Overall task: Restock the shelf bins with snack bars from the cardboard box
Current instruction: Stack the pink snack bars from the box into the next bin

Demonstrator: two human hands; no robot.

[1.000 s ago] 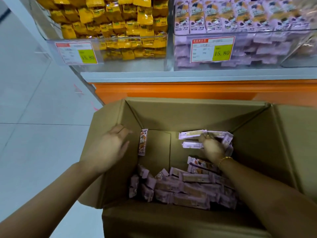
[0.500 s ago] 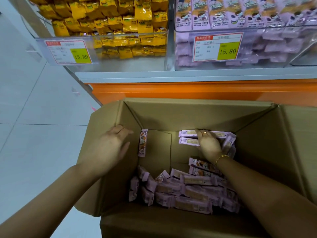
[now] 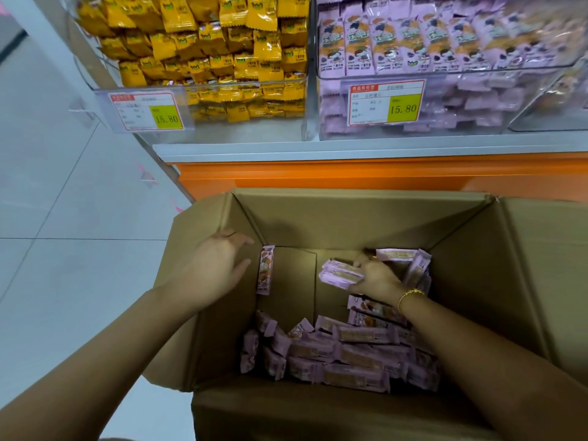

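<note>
right hand | fingers curled round small stack of snack bars, long axis left-right, inside cardboard box | purple shelf bin lies up and ahead, on this hand's side | left hand flat on left box wall, fingers relaxed, holds nothing

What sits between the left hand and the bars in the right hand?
Head view: a lone pink bar upright against the box wall, then bare box floor.
</note>
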